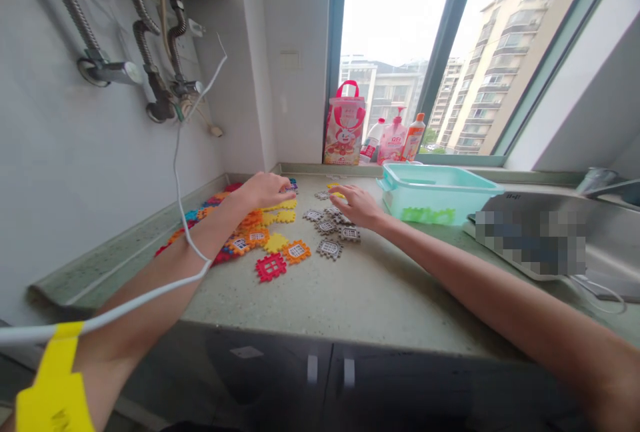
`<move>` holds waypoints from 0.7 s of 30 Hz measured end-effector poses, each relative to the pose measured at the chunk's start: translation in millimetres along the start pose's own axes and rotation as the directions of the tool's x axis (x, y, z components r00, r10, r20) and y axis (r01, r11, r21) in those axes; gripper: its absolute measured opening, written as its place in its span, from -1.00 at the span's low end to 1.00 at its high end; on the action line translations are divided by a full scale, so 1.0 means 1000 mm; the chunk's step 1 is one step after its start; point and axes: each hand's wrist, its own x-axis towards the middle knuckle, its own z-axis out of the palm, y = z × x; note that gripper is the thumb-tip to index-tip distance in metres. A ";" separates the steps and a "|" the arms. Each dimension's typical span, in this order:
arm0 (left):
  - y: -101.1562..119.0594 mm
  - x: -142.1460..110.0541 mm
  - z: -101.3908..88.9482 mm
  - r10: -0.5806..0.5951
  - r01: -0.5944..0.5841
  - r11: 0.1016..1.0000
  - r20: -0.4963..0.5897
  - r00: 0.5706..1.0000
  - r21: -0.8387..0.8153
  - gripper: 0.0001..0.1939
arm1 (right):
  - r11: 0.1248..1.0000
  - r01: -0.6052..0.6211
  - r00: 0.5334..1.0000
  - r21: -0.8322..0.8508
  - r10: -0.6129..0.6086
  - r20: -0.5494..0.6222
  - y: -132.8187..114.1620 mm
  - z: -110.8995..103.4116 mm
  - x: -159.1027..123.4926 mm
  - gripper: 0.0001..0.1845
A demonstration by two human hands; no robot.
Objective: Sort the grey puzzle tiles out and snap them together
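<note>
Toy tiles (271,267) are lying mid-frame, bright ones heaping left, grey ones (329,249) scattering right. The left hand (267,190) is arching palm-down over the heap's far side; whether it is pinching anything, I cannot tell. The right hand (357,205) is reaching in low, fingertips meeting a yellow tile (334,187); its grip I cannot tell either. Metal pipes (143,52) are hanging upper left, a speckled counter (380,292) is stretching across, and a green tub (445,180) is standing beside the sink (607,232) at right. A yellow tag (53,395) lower left is showing partial letters; a rabbit-printed bag (345,132) and pink bottle (393,142) are bearing small lettering.
</note>
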 end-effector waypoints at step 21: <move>0.010 -0.005 0.002 0.151 0.149 0.908 0.638 0.755 -0.391 -0.46 | 0.994 0.108 0.899 -0.019 -0.089 0.430 -0.019 0.042 0.081 -0.53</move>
